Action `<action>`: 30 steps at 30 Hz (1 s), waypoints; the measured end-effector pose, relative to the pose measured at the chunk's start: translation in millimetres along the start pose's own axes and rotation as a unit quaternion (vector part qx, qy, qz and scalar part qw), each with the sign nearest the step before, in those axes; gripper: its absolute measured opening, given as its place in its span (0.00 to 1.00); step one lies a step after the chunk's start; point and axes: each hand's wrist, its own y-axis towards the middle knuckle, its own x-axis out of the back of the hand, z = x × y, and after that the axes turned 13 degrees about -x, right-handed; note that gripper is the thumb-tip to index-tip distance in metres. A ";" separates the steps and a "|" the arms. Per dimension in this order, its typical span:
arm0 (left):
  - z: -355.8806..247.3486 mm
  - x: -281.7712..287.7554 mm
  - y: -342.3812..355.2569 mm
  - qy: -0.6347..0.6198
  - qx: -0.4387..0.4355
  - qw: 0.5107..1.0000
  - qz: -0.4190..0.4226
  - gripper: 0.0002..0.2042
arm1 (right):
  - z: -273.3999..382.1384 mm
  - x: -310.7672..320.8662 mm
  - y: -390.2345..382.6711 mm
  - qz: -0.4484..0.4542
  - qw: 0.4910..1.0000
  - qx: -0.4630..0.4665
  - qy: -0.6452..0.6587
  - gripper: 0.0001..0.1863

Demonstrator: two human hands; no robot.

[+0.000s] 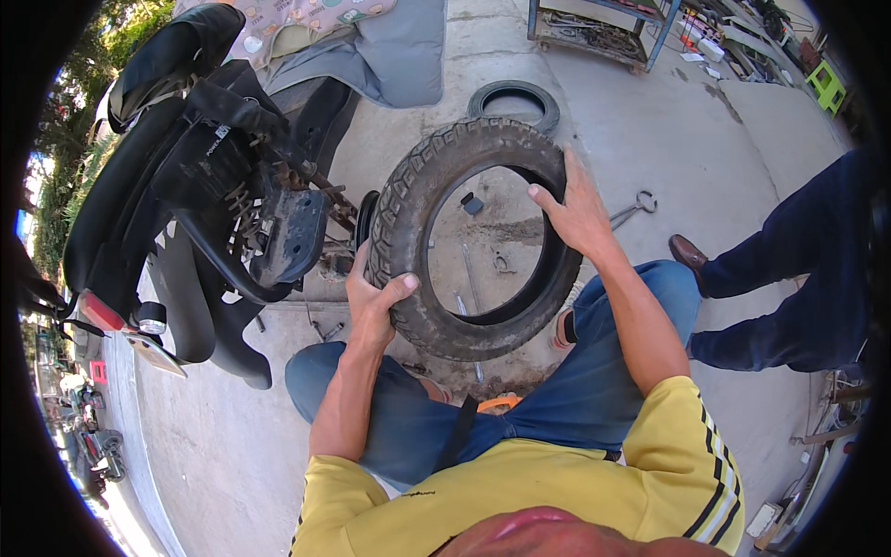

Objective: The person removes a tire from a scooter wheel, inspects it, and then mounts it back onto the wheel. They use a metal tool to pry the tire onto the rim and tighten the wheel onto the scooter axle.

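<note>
Yellow shirt – black-and-white sleeve stripes; faded blue jeans

Shows dusty black on the tyre, with a blocky tread pattern. Wears a yellow shirt, black-and-white stripes down the sleeve, and blue jeans. Pairs black scooter bodywork with a red tail lamp. Includes navy trousers, a brown shoe, a green stool, grey cloth and pink fabric with a pastel print.

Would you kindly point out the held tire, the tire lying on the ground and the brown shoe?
Held tire (403,218): head view, left sidewall.
Tire lying on the ground (477,101): head view, left side.
Brown shoe (687,252): head view, upper near the toe.
</note>
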 end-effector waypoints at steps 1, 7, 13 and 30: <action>-5.5 2.4 -2.0 -0.004 0.002 1.000 -0.014 0.40 | 2.5 9.8 1.2 0.030 0.999 -0.045 0.007 0.55; -16.8 25.6 -1.3 -0.064 -0.015 0.998 -0.023 0.40 | -1.6 42.1 5.3 0.129 0.977 -0.074 0.150 0.48; -18.4 41.7 -9.0 -0.094 -0.015 0.994 -0.044 0.40 | -11.1 29.3 12.8 0.210 0.885 -0.145 0.390 0.40; -1.9 69.0 -17.6 -0.138 -0.002 0.989 -0.053 0.37 | 9.8 14.6 3.3 0.167 0.912 -0.110 0.359 0.36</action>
